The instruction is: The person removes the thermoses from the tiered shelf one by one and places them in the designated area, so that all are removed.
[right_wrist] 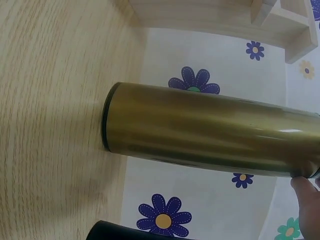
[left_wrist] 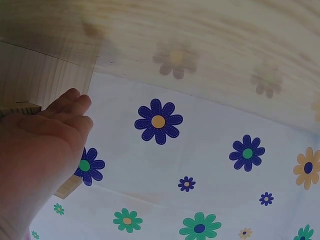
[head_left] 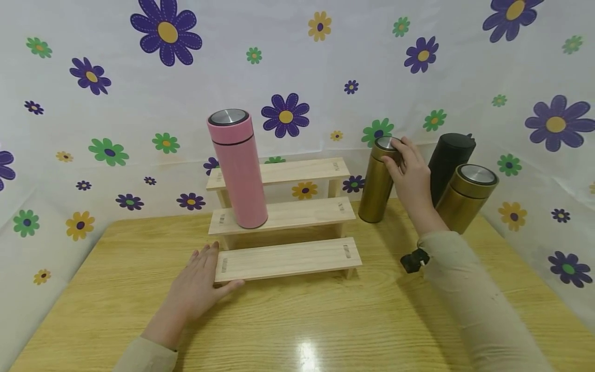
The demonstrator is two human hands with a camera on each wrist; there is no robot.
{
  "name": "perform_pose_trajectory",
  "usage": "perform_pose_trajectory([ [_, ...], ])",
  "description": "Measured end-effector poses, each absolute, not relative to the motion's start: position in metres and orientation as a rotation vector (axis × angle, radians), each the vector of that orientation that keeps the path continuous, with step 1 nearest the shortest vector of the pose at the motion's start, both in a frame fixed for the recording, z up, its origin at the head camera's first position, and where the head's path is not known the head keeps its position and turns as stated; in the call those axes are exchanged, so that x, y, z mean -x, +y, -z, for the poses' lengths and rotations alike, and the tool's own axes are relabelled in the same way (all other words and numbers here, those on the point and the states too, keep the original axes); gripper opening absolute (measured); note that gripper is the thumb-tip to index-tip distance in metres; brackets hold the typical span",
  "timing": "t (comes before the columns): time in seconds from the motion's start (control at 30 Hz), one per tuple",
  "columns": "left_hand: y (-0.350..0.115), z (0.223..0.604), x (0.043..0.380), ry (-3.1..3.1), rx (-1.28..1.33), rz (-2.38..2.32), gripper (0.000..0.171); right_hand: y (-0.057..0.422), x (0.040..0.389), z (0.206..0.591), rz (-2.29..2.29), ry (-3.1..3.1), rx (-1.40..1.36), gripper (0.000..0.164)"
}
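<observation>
At the left end of the lowest step of a three-tier wooden stand (head_left: 285, 260) rests my left hand (head_left: 197, 289). Its fairly straight fingers touch the side and the thumb lies along the front edge; the left wrist view shows the fingers (left_wrist: 75, 112) against the wood. A gold thermos flask (head_left: 375, 188) stands upright right of the stand. My right hand (head_left: 411, 178) grips it from above near its steel-topped lid. The right wrist view shows the flask's body (right_wrist: 210, 130) and dark base; whether the base touches the table I cannot tell. A pink thermos flask (head_left: 240, 175) stands on the middle step.
A black flask (head_left: 450, 163) and a second gold flask (head_left: 467, 199) stand to the right, partly behind my right arm. The wooden table (head_left: 279, 330) ends at a white cloth (head_left: 297, 67) with printed flowers, behind and at the sides.
</observation>
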State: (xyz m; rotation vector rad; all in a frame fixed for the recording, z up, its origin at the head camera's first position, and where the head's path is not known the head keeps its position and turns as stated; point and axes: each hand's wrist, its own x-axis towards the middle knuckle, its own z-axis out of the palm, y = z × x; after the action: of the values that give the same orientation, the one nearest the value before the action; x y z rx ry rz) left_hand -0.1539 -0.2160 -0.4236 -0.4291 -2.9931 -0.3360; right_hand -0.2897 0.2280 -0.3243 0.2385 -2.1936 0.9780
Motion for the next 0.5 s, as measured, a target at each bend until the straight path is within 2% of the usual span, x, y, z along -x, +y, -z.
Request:
perform_pose_trajectory([
  [0.5,-0.2166,0.4256,0.1541,-2.994,0.420,0.332,0.113,0.2278,0.2868,0.3225,-0.976,-2.234,-0.237,0.051],
])
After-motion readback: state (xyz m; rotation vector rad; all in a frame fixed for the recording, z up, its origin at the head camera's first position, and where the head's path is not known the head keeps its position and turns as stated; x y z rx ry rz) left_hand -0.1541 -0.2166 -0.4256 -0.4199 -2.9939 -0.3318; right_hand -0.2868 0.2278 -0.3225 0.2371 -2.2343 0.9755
